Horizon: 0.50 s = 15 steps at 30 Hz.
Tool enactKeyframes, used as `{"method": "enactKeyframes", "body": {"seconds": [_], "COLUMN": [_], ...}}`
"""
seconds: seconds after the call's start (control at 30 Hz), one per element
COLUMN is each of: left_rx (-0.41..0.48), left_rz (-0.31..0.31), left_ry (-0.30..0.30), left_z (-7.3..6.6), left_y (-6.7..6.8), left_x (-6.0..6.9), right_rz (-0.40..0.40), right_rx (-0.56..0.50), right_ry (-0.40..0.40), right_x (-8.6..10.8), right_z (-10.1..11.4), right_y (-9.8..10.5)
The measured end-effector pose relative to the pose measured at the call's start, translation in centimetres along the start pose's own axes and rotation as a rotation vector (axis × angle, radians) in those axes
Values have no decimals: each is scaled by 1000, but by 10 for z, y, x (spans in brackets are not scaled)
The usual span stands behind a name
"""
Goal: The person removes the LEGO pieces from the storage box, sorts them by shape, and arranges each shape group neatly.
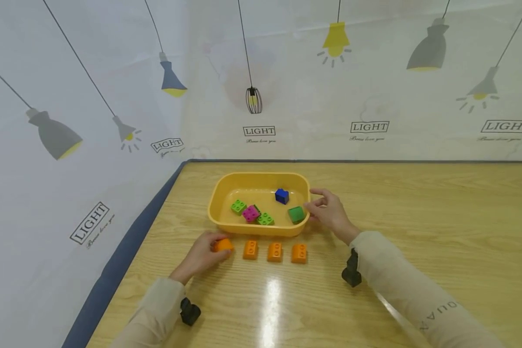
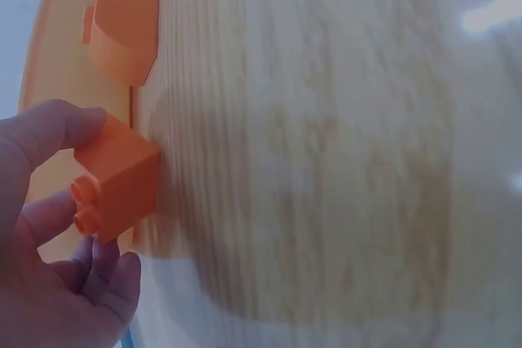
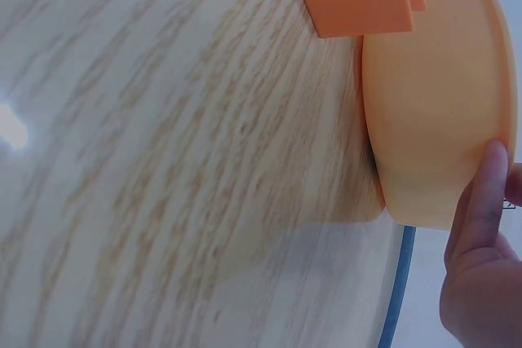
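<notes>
The word "LIGHT" is printed five times, each in a thin frame, on the wall cloth (image 1: 296, 72). One sign (image 1: 89, 222) is seen to the left of the left hand (image 1: 204, 256); a second sign (image 1: 167, 144) is placed beyond that hand. A third sign (image 1: 259, 131) is set beyond the gap between the hands, a fourth sign (image 1: 369, 126) beyond the right hand (image 1: 329, 210), a fifth sign (image 1: 509, 126) far to its right. In the script (image 1: 261, 141) below, "love you" can be read. Above the right hand's wrist, the sleeve (image 1: 400, 270) is marked with partly legible letters (image 1: 441, 309), "U" and "A" among them.
</notes>
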State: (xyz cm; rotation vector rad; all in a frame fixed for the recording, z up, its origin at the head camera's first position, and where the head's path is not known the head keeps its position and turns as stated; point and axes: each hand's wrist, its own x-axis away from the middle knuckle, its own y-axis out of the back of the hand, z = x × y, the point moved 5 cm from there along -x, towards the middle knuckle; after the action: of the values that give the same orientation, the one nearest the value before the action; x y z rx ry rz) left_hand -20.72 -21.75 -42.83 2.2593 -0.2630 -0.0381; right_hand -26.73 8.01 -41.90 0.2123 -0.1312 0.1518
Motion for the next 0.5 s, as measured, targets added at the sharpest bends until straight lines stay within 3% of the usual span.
{"method": "enactKeyframes", "body": {"seconds": [0.17,0.5], "left_rx": [-29,-31], "left_rz": [-11,10], "left_ry": [-21,16], "left_z": [-1,2], "left_y": [-5,-11], "left_x": [-3,-6], "right_rz": [0,-3], "right_rx": [-4,-7], "right_ry": [-2,4], "right_x": [-1,-1], "right_z": [-1,-2], "right_y": [0,0]}}
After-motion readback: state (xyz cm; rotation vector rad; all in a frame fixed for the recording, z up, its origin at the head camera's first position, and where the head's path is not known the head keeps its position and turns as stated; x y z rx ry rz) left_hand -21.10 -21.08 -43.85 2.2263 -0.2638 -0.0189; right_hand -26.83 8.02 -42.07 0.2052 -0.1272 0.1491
